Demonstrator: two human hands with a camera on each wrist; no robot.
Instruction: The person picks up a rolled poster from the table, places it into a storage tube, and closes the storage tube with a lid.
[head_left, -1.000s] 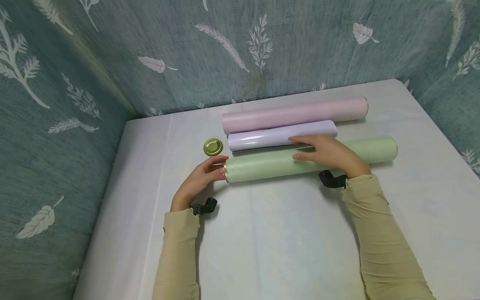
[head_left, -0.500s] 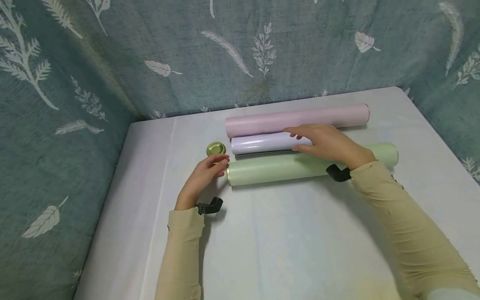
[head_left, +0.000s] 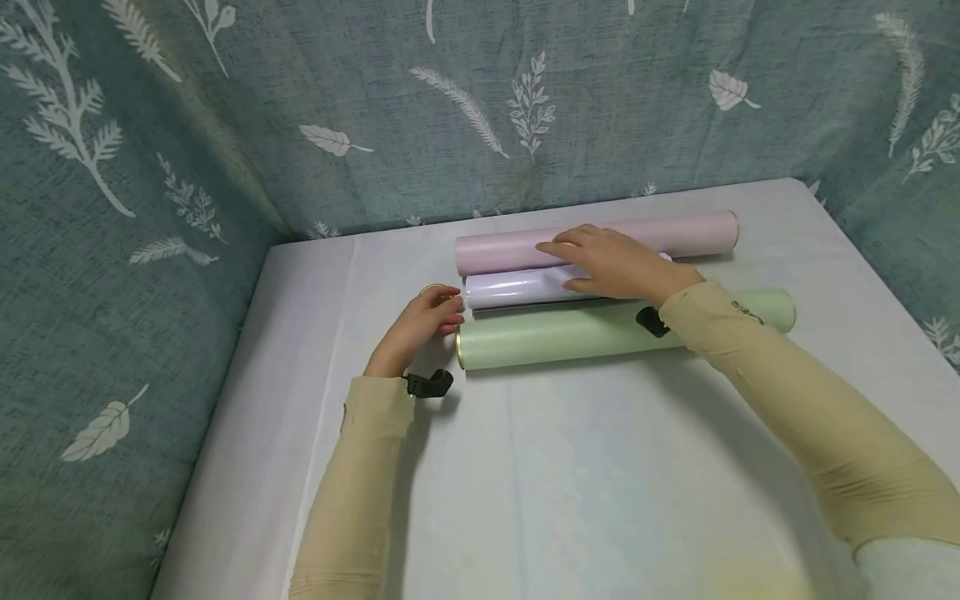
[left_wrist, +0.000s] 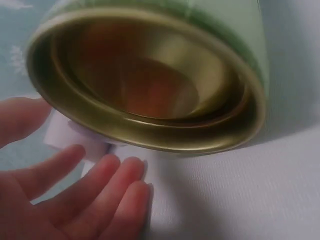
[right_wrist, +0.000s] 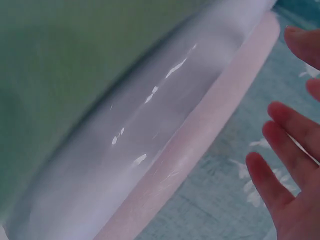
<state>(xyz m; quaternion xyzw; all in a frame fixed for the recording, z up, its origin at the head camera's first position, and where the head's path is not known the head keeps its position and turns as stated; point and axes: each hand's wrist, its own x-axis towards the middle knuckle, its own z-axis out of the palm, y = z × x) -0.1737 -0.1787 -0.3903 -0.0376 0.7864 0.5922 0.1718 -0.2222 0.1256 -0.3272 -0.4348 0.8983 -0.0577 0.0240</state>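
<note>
A pale green tube (head_left: 555, 336) lies in front, its recessed gold metal end (left_wrist: 150, 85) facing the left wrist camera. Behind it is a shorter, glossy lavender roll (head_left: 510, 288), and a pink tube (head_left: 675, 236) lies at the back. My left hand (head_left: 420, 327) hovers by the left ends of the lavender roll and green tube, fingers loosely extended and holding nothing. Spread fingers of my right hand (head_left: 618, 262) reach over the lavender roll, their tips overlapping the pink tube in the head view. Part of the lavender roll is hidden under that hand.
A round gold lid (head_left: 431, 287) shows only its far rim behind my left hand. All three rolls lie side by side on a white-covered table (head_left: 585, 467). Teal leaf-patterned cloth (head_left: 420, 167) hangs along the back and sides.
My left hand has left the green tube's end and moved farther back, now covering most of the lid. My right hand has gone from the green tube to over the lavender roll.
</note>
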